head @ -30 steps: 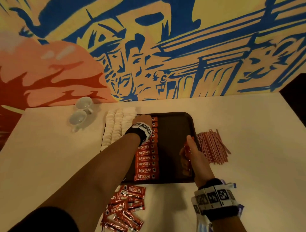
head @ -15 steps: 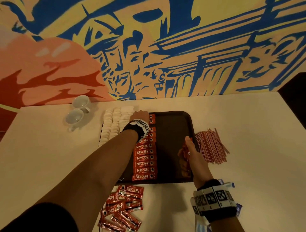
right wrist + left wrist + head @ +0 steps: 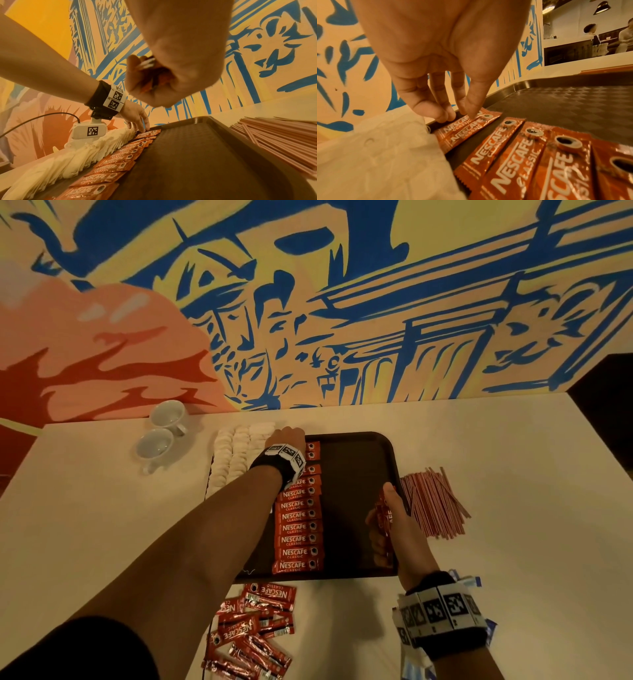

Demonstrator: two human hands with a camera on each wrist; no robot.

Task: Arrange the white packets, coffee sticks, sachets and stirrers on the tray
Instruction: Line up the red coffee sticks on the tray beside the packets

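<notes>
On the dark tray I've got a column of red coffee sticks running from the near edge to the far edge, each one lying crosswise with its long axis left to right. They all read "NESCAFE CLASSIC" in white, with the little cup picture at the right end. My left hand is at the far end of that column, fingers straight and tips pressing down on the last two sticks, which overlap a bit and sit slightly askew. My right hand hovers over the tray's right side, curled round a bunch of spare sticks held roughly upright; only "AFE" is readable on them. White packets lie in rows along the tray's left edge, just beside the sticks. Red and white stirrers are piled on the surface just right of the tray, pointing mostly away from me. More loose sachets are heaped near me, same Nescafe print but upside down. Two white cups sit far left.
</notes>
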